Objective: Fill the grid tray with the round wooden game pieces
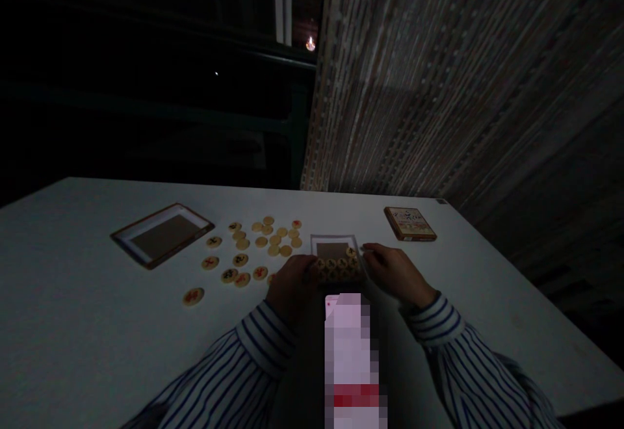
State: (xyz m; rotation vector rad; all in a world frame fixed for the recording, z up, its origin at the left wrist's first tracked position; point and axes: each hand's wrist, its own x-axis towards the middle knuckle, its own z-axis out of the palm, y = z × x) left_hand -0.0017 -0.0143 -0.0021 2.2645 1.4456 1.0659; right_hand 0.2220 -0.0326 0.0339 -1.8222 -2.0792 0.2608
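Note:
A small white-rimmed box [333, 240] stands near the table's front, with rows of round wooden pieces [342, 264] bearing dark characters in its near part. At the box's left side is my left hand [292, 283], fingers bent against the edge; their tips are dark, and whether they hold a piece cannot be made out. To the right of the box, my right hand [397, 272] has its thumb and fingers pressed together near the corner. Loose round pieces [261, 242] lie scattered left of the box, some showing red or dark characters and others blank.
An open box lid [166, 237] lies at the left of the white table [73, 299]. A closed, printed box [411, 223] rests at the back right. A lit, blurred-out screen [348, 351] is between my forearms. Behind the table hangs a string curtain [390, 91].

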